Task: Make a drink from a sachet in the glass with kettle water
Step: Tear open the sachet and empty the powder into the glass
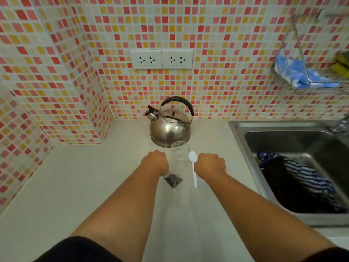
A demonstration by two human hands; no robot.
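Note:
A steel kettle [170, 127] with a black handle stands on the counter against the tiled wall. Just in front of it is a clear empty glass [180, 155], upright. A dark sachet [173, 180] lies flat on the counter below the glass, partly under my left wrist. A white plastic spoon [193, 167] lies to the right of the glass, bowl pointing away. My left hand [155, 161] rests as a fist left of the glass. My right hand [210, 163] is fisted right of the spoon, touching its handle side. Neither fist visibly holds anything.
A steel sink [239, 129] at the right holds a dark striped cloth [298, 178]. Two wall sockets [162, 59] sit above the kettle. A wire rack [309, 80] with a blue cloth hangs at the upper right. A tiled corner juts out at the left.

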